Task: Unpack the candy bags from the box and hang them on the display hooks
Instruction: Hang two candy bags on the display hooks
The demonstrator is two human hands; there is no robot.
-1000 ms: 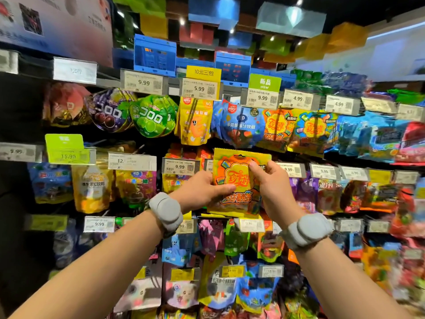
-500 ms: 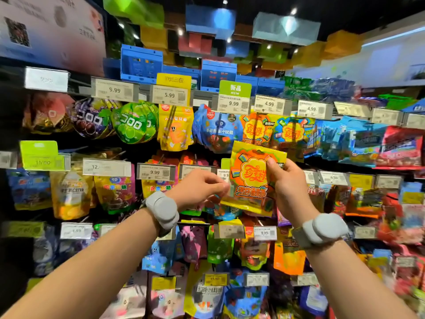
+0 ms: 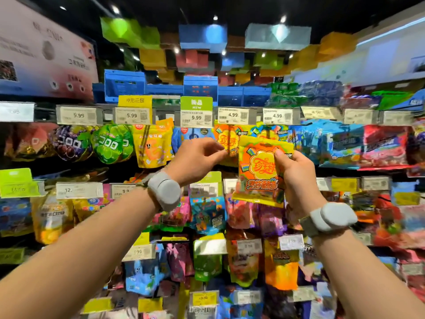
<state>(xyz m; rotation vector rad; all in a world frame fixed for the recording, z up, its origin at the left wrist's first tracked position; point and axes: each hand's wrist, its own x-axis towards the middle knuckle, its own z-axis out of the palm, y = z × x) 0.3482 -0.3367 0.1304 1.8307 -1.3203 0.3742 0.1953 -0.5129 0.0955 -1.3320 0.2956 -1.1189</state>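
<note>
Centre: candy bag (image 3: 258,166), glossy crinkled plastic film. Both wristbands (image 3: 164,188), matt grey, smooth. Price tags (image 3: 132,115) along upper rail, paper behind clear glossy covers.

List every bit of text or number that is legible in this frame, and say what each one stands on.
"9.99": left top-rail price tag
"5.99": price tag
"10元三包": yellow sign
"新品 NEW": green sign
"9.99": tag below green sign
"4.99": tag
"4.99": next tag
"12.": cut-off middle-rail tag
Held candy bag logo, right-hand tags and lower tags: too blurred.
</note>
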